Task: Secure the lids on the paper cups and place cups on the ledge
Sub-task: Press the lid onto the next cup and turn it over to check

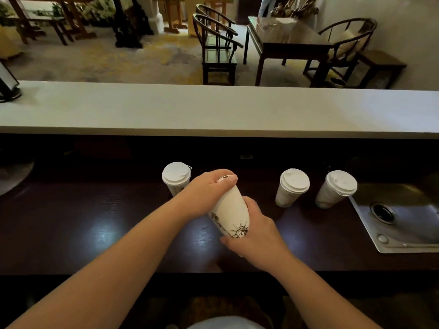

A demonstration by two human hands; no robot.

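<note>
Right hand (255, 230) is wrapped around the lower body of a printed paper cup (231, 210) on the dark counter (118, 222), while the left hand (209, 193) is cupped tight over its top. Behind sit three lidded cups (176, 178), with the white ledge (213, 110) beyond.

My left hand (209, 193) curls palm-down at frame centre, my right hand (255, 233) cupped just below it, both bare forearms reaching up from the lower corners.

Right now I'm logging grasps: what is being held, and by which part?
A paper cup: the left hand covers its top, the right hand grips its lower body.
</note>
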